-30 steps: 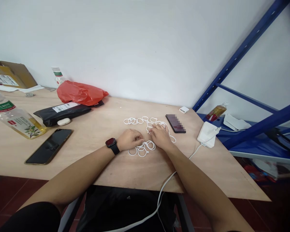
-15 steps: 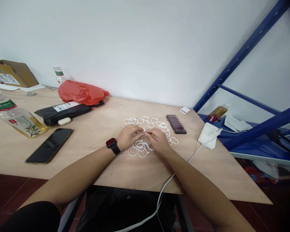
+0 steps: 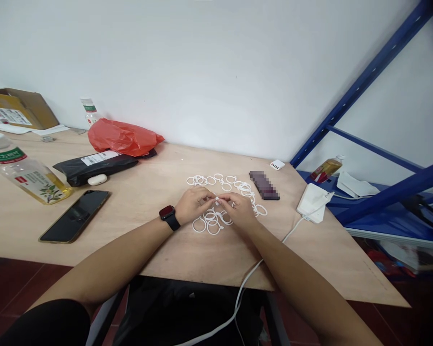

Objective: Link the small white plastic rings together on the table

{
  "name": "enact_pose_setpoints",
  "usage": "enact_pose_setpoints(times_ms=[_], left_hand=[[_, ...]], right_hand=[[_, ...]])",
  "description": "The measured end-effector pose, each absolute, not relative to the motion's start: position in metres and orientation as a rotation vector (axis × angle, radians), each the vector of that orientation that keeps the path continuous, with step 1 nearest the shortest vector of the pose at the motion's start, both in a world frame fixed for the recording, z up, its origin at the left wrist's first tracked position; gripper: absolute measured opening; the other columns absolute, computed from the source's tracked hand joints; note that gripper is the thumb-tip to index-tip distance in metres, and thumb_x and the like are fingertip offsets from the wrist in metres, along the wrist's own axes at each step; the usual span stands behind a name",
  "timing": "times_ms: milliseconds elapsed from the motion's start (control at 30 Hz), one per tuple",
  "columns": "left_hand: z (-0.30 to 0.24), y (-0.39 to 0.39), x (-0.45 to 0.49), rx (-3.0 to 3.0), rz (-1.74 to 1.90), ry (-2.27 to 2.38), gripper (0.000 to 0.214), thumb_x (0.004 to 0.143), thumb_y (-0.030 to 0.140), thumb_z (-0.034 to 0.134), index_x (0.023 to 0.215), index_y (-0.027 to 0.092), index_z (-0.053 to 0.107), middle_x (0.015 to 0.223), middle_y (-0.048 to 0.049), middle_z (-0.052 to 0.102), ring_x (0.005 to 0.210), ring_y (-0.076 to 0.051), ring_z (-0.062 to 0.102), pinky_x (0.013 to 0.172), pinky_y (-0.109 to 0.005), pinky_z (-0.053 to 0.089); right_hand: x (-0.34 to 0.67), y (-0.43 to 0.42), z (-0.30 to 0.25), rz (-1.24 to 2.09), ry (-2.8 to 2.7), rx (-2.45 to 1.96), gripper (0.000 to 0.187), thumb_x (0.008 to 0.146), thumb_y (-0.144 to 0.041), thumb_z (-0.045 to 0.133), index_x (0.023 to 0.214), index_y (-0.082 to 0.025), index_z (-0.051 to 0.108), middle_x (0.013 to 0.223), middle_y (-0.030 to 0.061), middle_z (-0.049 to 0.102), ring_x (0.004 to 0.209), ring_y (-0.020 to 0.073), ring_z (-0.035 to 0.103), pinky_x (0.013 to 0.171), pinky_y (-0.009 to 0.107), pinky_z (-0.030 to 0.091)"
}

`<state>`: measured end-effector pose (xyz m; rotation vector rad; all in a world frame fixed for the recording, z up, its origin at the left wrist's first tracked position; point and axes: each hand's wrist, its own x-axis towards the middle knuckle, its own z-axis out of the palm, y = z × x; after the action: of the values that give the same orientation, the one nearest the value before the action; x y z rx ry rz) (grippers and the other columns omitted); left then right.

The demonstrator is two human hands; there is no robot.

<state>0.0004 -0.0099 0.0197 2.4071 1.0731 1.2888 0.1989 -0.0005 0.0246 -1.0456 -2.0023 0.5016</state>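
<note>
To the right of the crinkled red plastic bag [image 3: 124,138] and nearer the wearer, thin white rings [image 3: 206,224], smooth and plastic-looking, lie loosely scattered on the pale, wood-grained table [image 3: 162,192]; several overlap, and small knobs stand out from some rims. Among them the left hand [image 3: 195,202] and right hand [image 3: 240,210] come together, the fingertips of both pinching one small white piece [image 3: 217,200] between them. Too little of that piece shows to tell which way it points or how its long axis runs. The loose rings are round, without a long axis; on one close to the wearer the knob juts away from the bag's side. A glossy black parcel [image 3: 95,168] with a white label lies partly under the bag, stretched slantwise.
</note>
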Motion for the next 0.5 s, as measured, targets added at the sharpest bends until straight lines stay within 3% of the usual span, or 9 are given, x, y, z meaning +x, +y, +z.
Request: enact_pose_setpoints(times_ms=[500], left_hand=[[0.0243,-0.0141,0.0024,2.364,1.211,1.043,0.018,0.094,0.028,0.05,0.091,0.018,0.065,0.086,-0.0052,0.069,0.08,-0.016,0.062,0.076,-0.03,0.048]], right_hand=[[0.1999,-0.0048,0.0295,0.482,-2.07,-0.981,0.012,0.087,-0.03,0.061,0.082,-0.022,0.069,0.079,0.002,0.071,0.073,0.018,0.065,0.072,0.031,0.05]])
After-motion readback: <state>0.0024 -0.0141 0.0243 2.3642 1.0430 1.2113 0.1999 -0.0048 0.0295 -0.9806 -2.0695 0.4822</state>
